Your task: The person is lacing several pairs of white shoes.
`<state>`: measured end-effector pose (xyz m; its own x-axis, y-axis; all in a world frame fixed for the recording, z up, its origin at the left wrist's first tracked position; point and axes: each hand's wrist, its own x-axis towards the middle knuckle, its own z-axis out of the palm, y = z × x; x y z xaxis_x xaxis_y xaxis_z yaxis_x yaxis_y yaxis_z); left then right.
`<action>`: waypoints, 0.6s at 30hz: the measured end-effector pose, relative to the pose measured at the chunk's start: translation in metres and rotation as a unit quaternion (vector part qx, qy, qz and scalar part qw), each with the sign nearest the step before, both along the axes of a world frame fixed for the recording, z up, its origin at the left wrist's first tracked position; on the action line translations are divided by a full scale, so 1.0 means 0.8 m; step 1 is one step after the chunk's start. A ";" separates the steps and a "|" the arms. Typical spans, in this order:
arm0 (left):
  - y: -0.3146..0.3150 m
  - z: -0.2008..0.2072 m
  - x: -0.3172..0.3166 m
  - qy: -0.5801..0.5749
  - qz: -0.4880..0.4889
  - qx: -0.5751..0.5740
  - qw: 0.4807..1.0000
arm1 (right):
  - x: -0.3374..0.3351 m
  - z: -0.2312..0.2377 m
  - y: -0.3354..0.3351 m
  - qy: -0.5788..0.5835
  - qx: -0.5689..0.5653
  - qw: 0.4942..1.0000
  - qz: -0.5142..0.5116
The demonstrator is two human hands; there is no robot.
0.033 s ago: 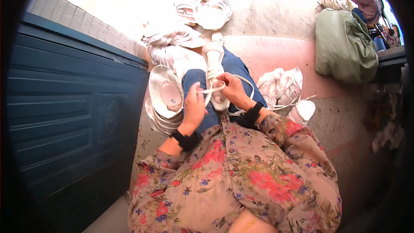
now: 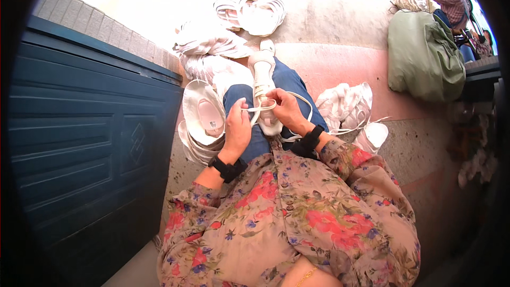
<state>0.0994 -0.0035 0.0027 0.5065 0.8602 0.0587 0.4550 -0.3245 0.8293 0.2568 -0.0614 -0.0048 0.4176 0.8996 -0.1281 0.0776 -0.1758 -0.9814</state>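
Shoe [image 2: 262, 70] lies lengthwise along the lap [image 2: 295, 81], between its left and right edges. Left hand [image 2: 237, 130]: fingers nearly closed, pinching lace [image 2: 260, 109]. Right hand [image 2: 287, 110]: fingertips together on lace, over shoe. White stack [image 2: 192, 98] beside lap's left edge; top piece open, insole [image 2: 211, 117] inside. Green sack [image 2: 425, 56] at pink band's [image 2: 340, 64] right end: bulging, contents hidden. Blue panel [image 2: 69, 127] along floor's [image 2: 414, 146] left edge.

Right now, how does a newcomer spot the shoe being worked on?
Find the blue jeans beyond the floral shirt. Between the legs sits a whitish shoe. Among the white pieces nearby, only this one has left hand and right hand on its lace.
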 end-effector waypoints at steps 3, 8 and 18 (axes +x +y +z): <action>0.022 0.002 0.027 -0.012 -0.022 0.008 1.000 | 0.005 -0.019 0.002 0.013 0.029 0.999 -0.001; 0.039 0.005 0.044 0.003 -0.063 -0.104 0.993 | 0.008 -0.020 0.006 0.091 0.033 0.995 0.022; 0.039 0.014 0.050 0.046 -0.138 0.041 0.988 | 0.014 -0.028 0.002 0.168 0.024 0.985 0.033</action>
